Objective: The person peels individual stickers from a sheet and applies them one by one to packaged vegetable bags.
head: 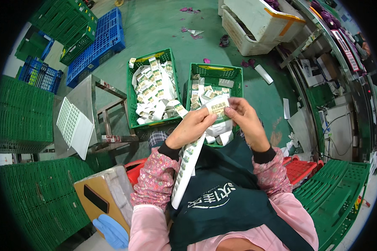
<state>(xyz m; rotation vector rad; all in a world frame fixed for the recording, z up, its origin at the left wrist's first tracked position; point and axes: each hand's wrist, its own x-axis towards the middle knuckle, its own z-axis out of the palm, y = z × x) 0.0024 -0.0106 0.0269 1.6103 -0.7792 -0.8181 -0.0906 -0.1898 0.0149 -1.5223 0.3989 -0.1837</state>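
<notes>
Both my hands are raised over the near end of the right green plastic crate [216, 66]. My left hand [191, 125] pinches the left edge of a printed paper label [218, 108], and my right hand [246, 120] pinches its right edge. A long strip of labels [185, 169] hangs below my left wrist, across the dark apron. Beneath my hands, the right crate holds labelled packs and white strips. Beside it stands the left green crate [130, 94], with a white bag, many small labelled pieces [149, 83] and curled white strips [158, 109].
A metal stand [78, 94] with white label sheets [73, 122] is at left, near stacked green crates [22, 109]. A cardboard box [91, 200] bears a phone [95, 198] and blue cloth [111, 230]. White foam boxes [260, 22] stand ahead; red crates [300, 171] are at right.
</notes>
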